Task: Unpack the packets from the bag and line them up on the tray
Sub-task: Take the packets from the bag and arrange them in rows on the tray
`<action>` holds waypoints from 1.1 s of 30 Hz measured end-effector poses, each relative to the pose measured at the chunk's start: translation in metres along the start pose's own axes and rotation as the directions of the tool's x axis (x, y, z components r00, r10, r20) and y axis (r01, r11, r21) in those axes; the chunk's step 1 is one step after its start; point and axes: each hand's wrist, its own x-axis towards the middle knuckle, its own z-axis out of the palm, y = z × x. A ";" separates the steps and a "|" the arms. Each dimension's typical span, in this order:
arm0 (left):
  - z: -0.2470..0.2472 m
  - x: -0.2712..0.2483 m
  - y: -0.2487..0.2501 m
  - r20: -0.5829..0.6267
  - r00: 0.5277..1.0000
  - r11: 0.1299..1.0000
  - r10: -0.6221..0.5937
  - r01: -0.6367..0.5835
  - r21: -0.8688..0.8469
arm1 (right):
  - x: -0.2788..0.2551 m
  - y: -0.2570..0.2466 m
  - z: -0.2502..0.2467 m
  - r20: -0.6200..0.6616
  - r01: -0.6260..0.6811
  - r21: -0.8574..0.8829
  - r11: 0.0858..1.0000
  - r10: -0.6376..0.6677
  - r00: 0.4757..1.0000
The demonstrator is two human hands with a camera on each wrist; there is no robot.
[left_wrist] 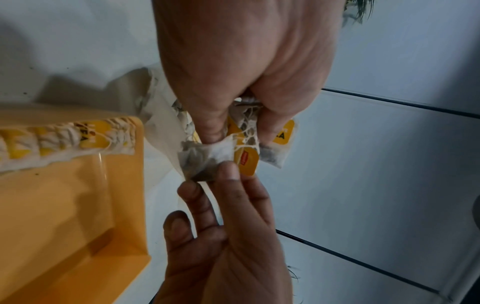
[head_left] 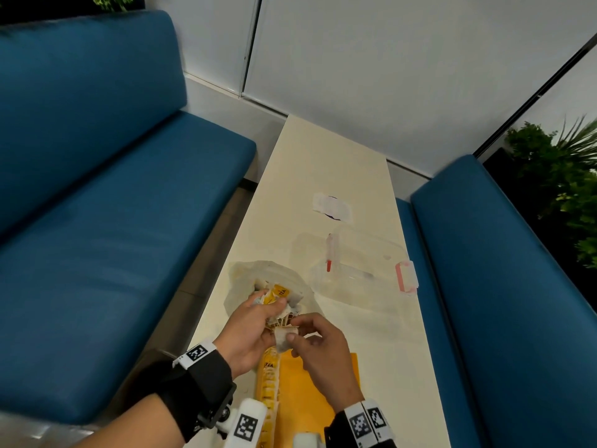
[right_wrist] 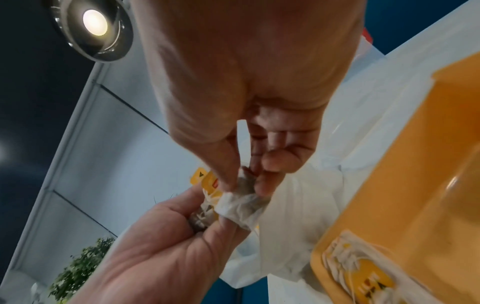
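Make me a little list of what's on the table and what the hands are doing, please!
left hand: grips a bunch of tea bags
right hand: pinches one tea bag from that bunch
bag: white plastic, lies on the table behind the hands
tray: yellow, a row of tea bags along its left edge
clear box: right of the bag, pink clips
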 end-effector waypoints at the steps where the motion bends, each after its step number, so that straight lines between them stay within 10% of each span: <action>1: -0.001 0.000 -0.001 -0.006 1.000 1.000 -0.004 0.004 -0.001 | -0.003 -0.002 -0.001 0.010 -0.020 0.034 0.999 0.019 1.000; 13: 0.001 -0.001 -0.007 0.030 0.999 1.000 -0.026 0.027 -0.016 | -0.003 -0.002 -0.004 0.035 -0.180 0.052 0.982 0.178 0.983; 33: -0.025 -0.002 -0.006 0.032 0.999 0.998 -0.044 0.045 -0.046 | -0.007 0.015 -0.031 0.065 -0.092 -0.273 0.957 0.114 0.991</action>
